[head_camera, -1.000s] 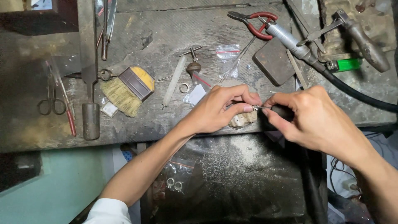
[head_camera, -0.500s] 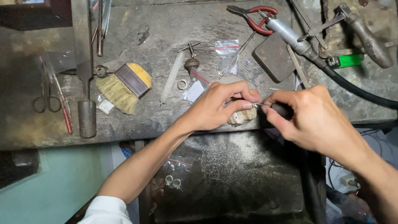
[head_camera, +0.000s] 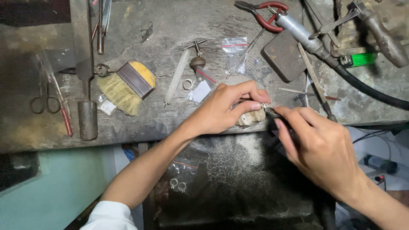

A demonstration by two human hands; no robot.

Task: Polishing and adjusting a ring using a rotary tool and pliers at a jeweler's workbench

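My left hand [head_camera: 228, 108] pinches a tiny silvery piece [head_camera: 264, 105] between thumb and forefinger, resting over a pale worn bench peg [head_camera: 249, 119] at the bench's front edge. My right hand [head_camera: 319, 147] grips a thin dark-handled tool [head_camera: 272, 113] whose tip touches the silvery piece. Most of the tool is hidden inside my fist.
On the worn bench [head_camera: 170, 34] lie a yellow-backed brush [head_camera: 128, 85], scissors [head_camera: 44, 96], a metal ring [head_camera: 187, 84], small plastic bags [head_camera: 234, 44], red-handled pliers [head_camera: 264, 12], a dark block [head_camera: 283, 55], a hose torch [head_camera: 311, 36] and a green lighter [head_camera: 360, 59]. Two rings [head_camera: 178, 184] sit in the tray below.
Both hands stay together at the bench peg. The view has shifted slightly, and my right hand sits a little lower against the piece.
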